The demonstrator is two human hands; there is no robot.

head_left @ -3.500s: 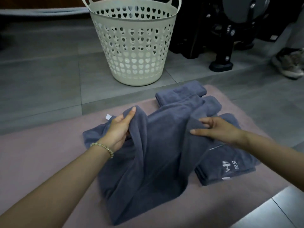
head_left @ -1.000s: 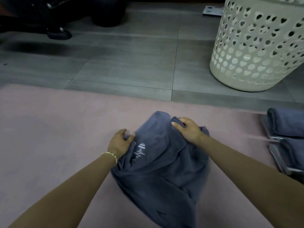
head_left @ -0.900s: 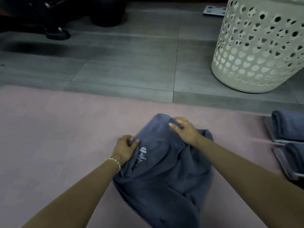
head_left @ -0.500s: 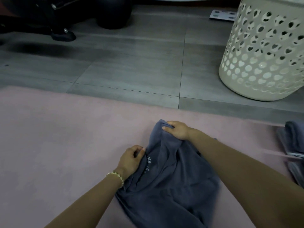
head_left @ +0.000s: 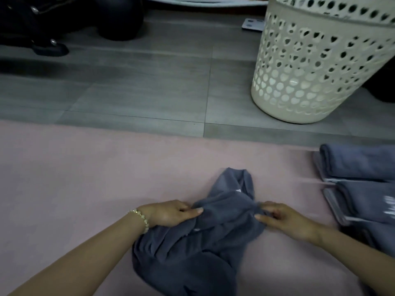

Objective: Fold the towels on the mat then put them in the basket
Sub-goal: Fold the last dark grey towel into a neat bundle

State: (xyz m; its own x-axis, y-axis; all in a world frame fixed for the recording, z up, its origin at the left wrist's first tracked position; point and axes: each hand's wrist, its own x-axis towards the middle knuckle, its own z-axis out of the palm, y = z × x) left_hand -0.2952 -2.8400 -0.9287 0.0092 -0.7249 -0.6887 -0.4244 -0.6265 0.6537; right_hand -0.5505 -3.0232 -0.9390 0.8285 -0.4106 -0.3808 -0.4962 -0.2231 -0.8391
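1. Since half a second ago both hands have drawn toward the person and spread apart. The right hand has left the towel's far tip, which now lies slack on the mat.
2. The left hand (head_left: 171, 213), with a beaded bracelet (head_left: 140, 217) at its wrist, pinches the left edge of the crumpled grey-blue towel (head_left: 203, 244) between thumb and fingers.
3. That towel lies bunched on the pink mat (head_left: 64, 178) between the hands. By my reading no fold has been made yet.
4. The right hand (head_left: 284, 221) grips the opposite edge with curled fingers, though blur hides the exact hold.
5. The hands may be holding a bunched ridge rather than a true hem, so pulling outward could leave twisted layers and a crooked fold. A hard tug rightward could also drag cloth into the folded towels (head_left: 359, 163) nearby and upset them.
6. The white heart-pierced laundry basket (head_left: 316, 67) stands on the grey tiles beyond the mat. Nothing dark shows through its holes, but its mouth is cut off, so its contents cannot be told.
7. The folded towels lie on the mat's right edge, outside the basket.
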